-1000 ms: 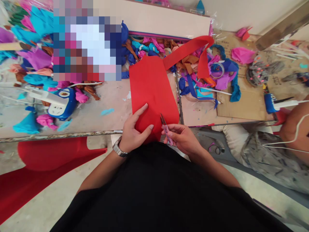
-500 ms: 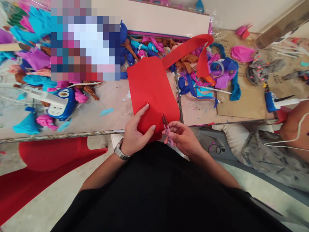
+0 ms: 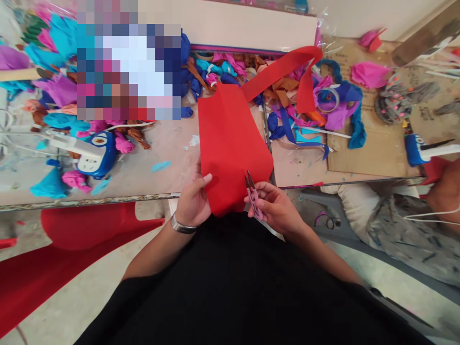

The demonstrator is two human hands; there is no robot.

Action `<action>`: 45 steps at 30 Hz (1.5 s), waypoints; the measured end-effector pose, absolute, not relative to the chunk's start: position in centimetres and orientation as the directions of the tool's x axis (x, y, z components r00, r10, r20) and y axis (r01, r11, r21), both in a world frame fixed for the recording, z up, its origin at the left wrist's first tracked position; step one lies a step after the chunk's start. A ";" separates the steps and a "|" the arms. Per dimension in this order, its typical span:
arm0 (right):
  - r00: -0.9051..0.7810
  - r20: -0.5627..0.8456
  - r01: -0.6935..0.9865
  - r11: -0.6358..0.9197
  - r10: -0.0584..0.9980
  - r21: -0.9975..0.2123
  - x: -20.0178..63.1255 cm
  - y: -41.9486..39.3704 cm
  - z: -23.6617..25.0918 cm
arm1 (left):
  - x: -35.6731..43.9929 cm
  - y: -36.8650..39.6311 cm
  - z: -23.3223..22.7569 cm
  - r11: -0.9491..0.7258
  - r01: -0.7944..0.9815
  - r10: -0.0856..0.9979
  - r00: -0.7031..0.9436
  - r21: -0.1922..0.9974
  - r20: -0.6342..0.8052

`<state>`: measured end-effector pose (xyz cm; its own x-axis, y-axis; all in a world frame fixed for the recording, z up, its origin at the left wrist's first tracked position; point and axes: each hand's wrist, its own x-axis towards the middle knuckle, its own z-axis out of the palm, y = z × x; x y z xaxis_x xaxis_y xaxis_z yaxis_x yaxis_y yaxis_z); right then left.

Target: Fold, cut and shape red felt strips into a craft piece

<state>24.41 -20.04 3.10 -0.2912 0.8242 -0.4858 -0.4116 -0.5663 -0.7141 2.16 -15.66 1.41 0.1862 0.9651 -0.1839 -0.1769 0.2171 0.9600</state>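
A red sheet (image 3: pixel 235 132), cloth or paper, lies over the table's front edge, its near end bent down toward my body. My left hand (image 3: pixel 194 199) grips the sheet's left edge, thumb on top and the fingers mostly hidden behind it. In my right hand (image 3: pixel 273 203) is a pair of thread snips (image 3: pixel 253 194) with pink handles. Their blades are a little apart, pointing away from me over the sheet's lower right part. A long red strip (image 3: pixel 282 69) runs from the sheet's far end to the right and folds down.
Piles of coloured fabric or paper pieces (image 3: pixel 59 88) cover the left and back of the table. A blue-and-white power strip (image 3: pixel 97 155) lies at left. Cardboard (image 3: pixel 366 148), a tape roll (image 3: pixel 328 100) and another person's arm (image 3: pixel 443 184) are at right. A red chair (image 3: pixel 86 230) stands below.
My left hand has gone from lying on top of the red sheet to gripping its left edge. The sheet's near end has shifted slightly. My right hand still holds the snips.
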 end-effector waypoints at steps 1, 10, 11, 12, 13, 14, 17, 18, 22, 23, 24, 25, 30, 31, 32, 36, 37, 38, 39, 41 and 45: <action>-0.306 -0.480 -0.417 -0.569 0.822 -0.709 24.4 -20.0 3.2 | 2.0 -15.5 1.5 0.269 -0.203 0.946 0.238 0.942 -0.219; -0.361 -0.466 -0.427 -0.588 0.808 -0.687 25.3 -19.9 3.2 | 2.8 -14.4 1.7 0.549 -0.341 0.820 0.397 0.763 -0.413; -0.357 -0.464 -0.431 -0.584 0.811 -0.688 25.4 -20.0 3.1 | 3.0 -14.3 1.8 0.573 -0.360 0.808 0.396 0.736 -0.436; -0.354 -0.461 -0.433 -0.580 0.814 -0.690 25.5 -20.0 3.1 | 3.2 -14.3 2.0 0.587 -0.382 0.802 0.389 0.713 -0.453; -0.352 -0.458 -0.434 -0.576 0.816 -0.693 25.6 -20.0 3.0 | 3.4 -14.4 2.1 0.590 -0.409 0.805 0.373 0.696 -0.462; -0.351 -0.456 -0.431 -0.573 0.818 -0.697 25.6 -20.0 3.0 | 3.6 -14.4 2.3 0.582 -0.439 0.812 0.352 0.684 -0.466; -0.329 -0.442 -0.413 -0.548 0.834 -0.727 25.7 -20.0 2.8 | 4.0 -14.6 2.9 0.580 -0.513 0.813 0.316 0.633 -0.489; -0.316 -0.435 -0.405 -0.534 0.843 -0.742 25.7 -20.0 2.7 | 4.1 -14.6 3.0 0.592 -0.530 0.803 0.324 0.607 -0.500; -0.289 -0.419 -0.382 -0.506 0.860 -0.774 25.6 -20.0 2.6 | 3.9 -14.3 3.6 0.641 -0.580 0.762 0.405 0.503 -0.505; -0.296 -0.420 -0.383 -0.510 0.858 -0.770 25.5 -20.0 2.7 | 3.8 -14.2 3.6 0.640 -0.596 0.763 0.417 0.485 -0.494; -0.305 -0.422 -0.389 -0.516 0.854 -0.764 25.5 -19.9 2.8 | 3.7 -14.1 3.7 0.633 -0.614 0.768 0.421 0.471 -0.483; -0.314 -0.423 -0.397 -0.522 0.850 -0.755 25.4 -19.8 2.9 | 3.7 -14.0 3.6 0.625 -0.630 0.774 0.421 0.461 -0.474; -0.335 -0.430 -0.434 -0.542 0.839 -0.719 25.2 -19.6 3.3 | 3.8 -13.8 3.5 0.669 -0.620 0.731 0.452 0.409 -0.511; -0.334 -0.433 -0.438 -0.544 0.838 -0.715 25.2 -19.5 3.3 | 3.8 -13.8 3.5 0.675 -0.618 0.725 0.458 0.402 -0.514; -0.332 -0.436 -0.443 -0.546 0.837 -0.711 25.2 -19.5 3.3 | 3.9 -13.8 3.5 0.673 -0.622 0.727 0.456 0.400 -0.513; -0.334 -0.448 -0.448 -0.557 0.830 -0.699 25.2 -19.4 3.3 | 4.1 -13.6 3.6 0.623 -0.647 0.771 0.413 0.440 -0.484; -0.336 -0.448 -0.449 -0.559 0.829 -0.697 25.2 -19.4 3.2 | 4.1 -13.6 3.6 0.617 -0.649 0.777 0.409 0.445 -0.479; -0.336 -0.449 -0.449 -0.560 0.828 -0.697 25.1 -19.4 3.2 | 4.2 -13.6 3.5 0.618 -0.648 0.776 0.412 0.445 -0.477; -0.333 -0.450 -0.449 -0.559 0.829 -0.697 25.1 -19.3 3.2 | 4.2 -13.5 3.3 0.625 -0.644 0.771 0.421 0.441 -0.479; -0.315 -0.452 -0.452 -0.551 0.835 -0.701 24.9 -19.3 3.1 | 4.3 -13.5 3.0 0.640 -0.632 0.758 0.428 0.437 -0.491; -0.275 -0.456 -0.440 -0.533 0.846 -0.722 24.7 -19.3 2.9 | 4.3 -13.6 2.6 0.635 -0.632 0.757 0.397 0.444 -0.518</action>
<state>24.66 -19.27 2.91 -0.2754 0.8461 -0.4564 -0.4403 -0.5331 -0.7225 4.28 -13.61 2.56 0.3972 0.7573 -0.5183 -0.6322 0.6352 0.4437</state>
